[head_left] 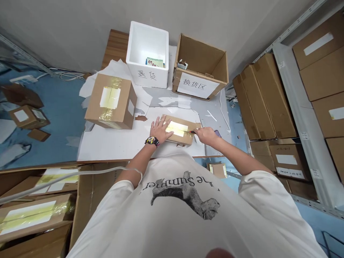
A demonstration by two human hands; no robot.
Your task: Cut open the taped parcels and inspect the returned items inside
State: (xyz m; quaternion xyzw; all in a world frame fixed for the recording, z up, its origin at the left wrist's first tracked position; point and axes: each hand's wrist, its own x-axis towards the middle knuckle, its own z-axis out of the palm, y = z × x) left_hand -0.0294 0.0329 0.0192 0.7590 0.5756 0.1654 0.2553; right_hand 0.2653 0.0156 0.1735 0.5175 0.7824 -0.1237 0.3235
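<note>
A person's left hand [160, 131] lies palm down, fingers spread, across the left end of a small carton [183, 121], while the right hand [206, 136], at the carton's right end, closes around a slim cutter [192, 132]. The small carton sits near the front edge of a paper-covered table [102, 150]. The blade points inward over the carton's taped white label [176, 128]; whether it has pierced the tape cannot be told. The step in hand appears to be work with the blade along that tape, a move that calls for a firm left hand clear of its path and a shallow, controlled edge. By count: two hands, one cutter, one small carton and one label on its top. Around the small carton stand one larger taped carton [92, 104] to its left, one white foam box [147, 80] beyond and leftward, and one open cardboard box [221, 87] beyond and rightward.
</note>
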